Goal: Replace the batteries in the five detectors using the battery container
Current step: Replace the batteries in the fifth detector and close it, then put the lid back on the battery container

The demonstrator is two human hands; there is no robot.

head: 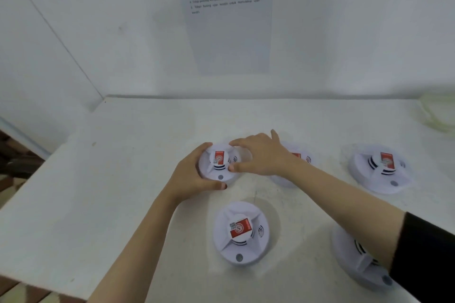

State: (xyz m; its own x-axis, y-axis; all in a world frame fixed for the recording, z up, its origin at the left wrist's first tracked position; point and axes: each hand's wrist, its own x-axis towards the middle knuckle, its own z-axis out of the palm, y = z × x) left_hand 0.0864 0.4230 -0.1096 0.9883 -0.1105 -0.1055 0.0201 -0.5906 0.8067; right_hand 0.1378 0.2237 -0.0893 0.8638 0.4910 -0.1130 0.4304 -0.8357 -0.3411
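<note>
Left hand (pixel 194 174): curled round the detector (pixel 219 162), bracing its rim.
Right hand (pixel 261 155): finger and thumb pinching its right side.
Where: just behind the front detector (pixel 240 233).
Doing it well: I'd keep the base flat and twist only the top (no yanking).

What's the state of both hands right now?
Left hand: grips the far-left smoke detector by its rim.
Right hand: pinches the same smoke detector's right side.
</note>
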